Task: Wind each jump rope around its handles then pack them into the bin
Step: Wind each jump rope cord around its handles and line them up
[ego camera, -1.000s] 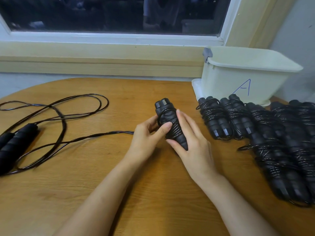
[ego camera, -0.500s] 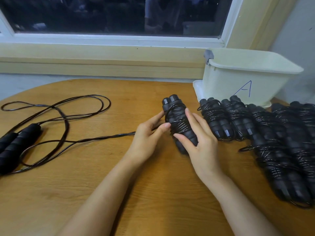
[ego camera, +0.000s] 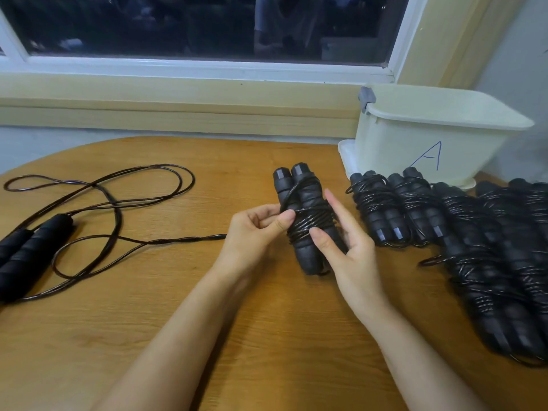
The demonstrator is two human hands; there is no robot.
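In the head view, a pair of black foam-covered handles (ego camera: 305,256) is being held side by side near the middle of the round wooden table (ego camera: 207,336), ends pointing toward its far edge. The right hand (ego camera: 347,250) is being wrapped around them from the right. Its thumb is being pressed onto the coils at mid-length while the other fingers are being kept behind, apparently so that the two handles are being stopped from splaying and the laid turns from slipping. The left hand (ego camera: 252,229) is being closed on the thin black cord (ego camera: 311,221) at the bundle's left flank, thumb against curled fingers, seemingly so that the turn in progress is being kept taut. The coils are thus lying between the two grips, touching both thumbs, with the bare handle ends being left projecting beyond them.

A twisted unwound length is being trailed from under the left hand toward the left edge, where it is being lost among the loops of another unwound black rope (ego camera: 35,247); which loops belong to which cannot be told. Along the right edge, a row of wound black bundles (ego camera: 444,226) is being kept just beside the cream plastic bin marked "A" (ego camera: 415,143), probably staged for packing. The bin's inside is not being shown.
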